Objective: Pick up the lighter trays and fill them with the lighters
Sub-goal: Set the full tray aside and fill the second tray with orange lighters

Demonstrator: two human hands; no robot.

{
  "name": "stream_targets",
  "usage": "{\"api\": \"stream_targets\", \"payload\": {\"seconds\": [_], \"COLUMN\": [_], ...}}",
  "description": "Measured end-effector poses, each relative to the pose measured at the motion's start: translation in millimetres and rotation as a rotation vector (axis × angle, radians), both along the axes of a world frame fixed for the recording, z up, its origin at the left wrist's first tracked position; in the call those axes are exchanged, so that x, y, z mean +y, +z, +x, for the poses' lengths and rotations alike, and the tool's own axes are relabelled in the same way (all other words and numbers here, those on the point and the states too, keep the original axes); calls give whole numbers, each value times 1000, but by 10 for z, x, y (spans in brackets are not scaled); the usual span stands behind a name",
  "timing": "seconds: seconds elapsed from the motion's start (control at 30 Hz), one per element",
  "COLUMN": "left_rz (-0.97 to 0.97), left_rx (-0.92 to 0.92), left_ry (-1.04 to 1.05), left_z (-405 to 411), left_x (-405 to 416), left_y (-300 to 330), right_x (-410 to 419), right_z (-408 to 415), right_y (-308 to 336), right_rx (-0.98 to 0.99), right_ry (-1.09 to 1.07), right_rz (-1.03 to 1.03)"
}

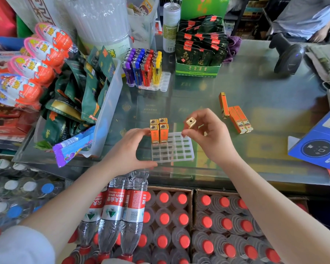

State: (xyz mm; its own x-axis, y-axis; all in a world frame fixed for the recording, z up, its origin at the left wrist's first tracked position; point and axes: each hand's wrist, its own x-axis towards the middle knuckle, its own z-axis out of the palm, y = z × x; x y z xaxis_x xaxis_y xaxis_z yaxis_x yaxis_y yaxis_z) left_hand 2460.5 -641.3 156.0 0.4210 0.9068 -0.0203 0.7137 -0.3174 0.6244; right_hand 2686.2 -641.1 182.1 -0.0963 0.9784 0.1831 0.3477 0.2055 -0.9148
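Observation:
A clear plastic lighter tray [176,149] lies on the glass counter in front of me. Several orange-and-gold lighters [159,130] stand upright in its far left corner. My left hand [131,149] grips the tray's left side, thumb at the near edge and fingers by the standing lighters. My right hand [208,134] pinches one gold lighter [191,122] just above the tray's far right part. Three more orange lighters [236,116] lie flat on the counter to the right.
A second tray with coloured lighters [143,69] stands farther back. A bin of green snack packs [107,103] is at the left, a green box of sachets [198,54] behind. A blue box [320,143] sits at the right. Water bottles [170,225] fill crates below the counter.

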Motion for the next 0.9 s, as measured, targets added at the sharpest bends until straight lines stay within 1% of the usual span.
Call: {"api": "stream_targets", "payload": {"seconds": [0.1, 0.17, 0.2, 0.3, 0.33, 0.4, 0.47, 0.53, 0.6, 0.73, 0.8, 0.9], "left_rz": [8, 18, 23, 37, 36, 33, 32, 34, 29, 24, 25, 19], "left_rx": [3, 3, -2, -19, -23, -26, -27, -25, -22, -13, -14, -4], "left_ry": [3, 10, 13, 18, 21, 24, 25, 24, 24, 18, 15, 7], "left_z": [-33, -48, -58, -82, -87, -95, -107, -113, -112, -108, -108, -106], "left_x": [-24, -43, -49, -72, -81, -96, -104, -108, -106, -110, -111, -112], "left_y": [-2, -6, -15, -24, -19, -5, -4, -8, -13, -11, -3, 11], "right_x": [-67, -93, -100, -96, -95, -103, -115, -121, -127, -113, -116, -129], "right_z": [-107, -185, -222, -260, -252, -226, -198, -163, -144, -128, -152, -206], "right_y": [104, 131, 135, 106, 103, 118, 132, 142, 142, 138, 177, 216], "right_rx": [143, 287, 406, 879, 993, 1146, 1245, 1230, 1153, 1136, 1020, 741], "right_ry": [40, 23, -11, -88, -108, -158, -209, -201, -110, 16, 48, 36], "right_rz": [-48, -118, -191, -488, -574, -713, -806, -856, -874, -806, -740, -555]}}
